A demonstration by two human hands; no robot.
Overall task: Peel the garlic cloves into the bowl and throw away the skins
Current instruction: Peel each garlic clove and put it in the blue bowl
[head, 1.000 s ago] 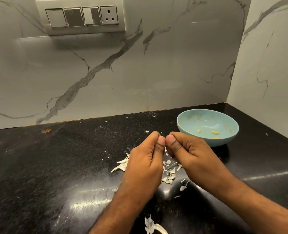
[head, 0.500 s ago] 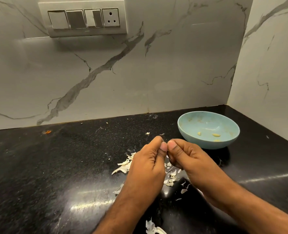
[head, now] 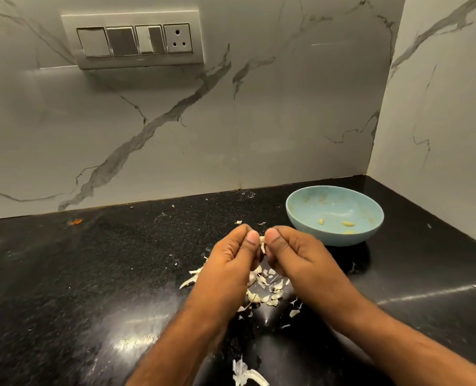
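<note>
- Both hands met over the middle of the counter [head: 64,274], near its front edge. The left hand [head: 231,263] and the right hand [head: 295,260] had fingers curled, thumbs side by side, pinching one small garlic clove [head: 262,240] between them.
- Only a pale sliver of that clove showed between the thumbs. How much skin remained on it could not be told.
- The bowl [head: 370,218] stood toward the counter's back right corner, just beyond the right hand and apart from it.
- In the bowl lay three peeled pieces [head: 347,223], so peeling looked under way and probably at an early stage.
- A loose heap of skins [head: 270,291] lay on the counter directly under the hands, with a larger scrap [head: 245,374] at the front edge. The flakes were too many and too small to count.
- None of the skins appeared thrown away yet. That step seemed wholly left to do.
- No unpeeled cloves could be made out with certainty; the hands covered part of the heap.
- Counted: two hands, one bowl, one clove held, three pieces in the bowl.
</note>
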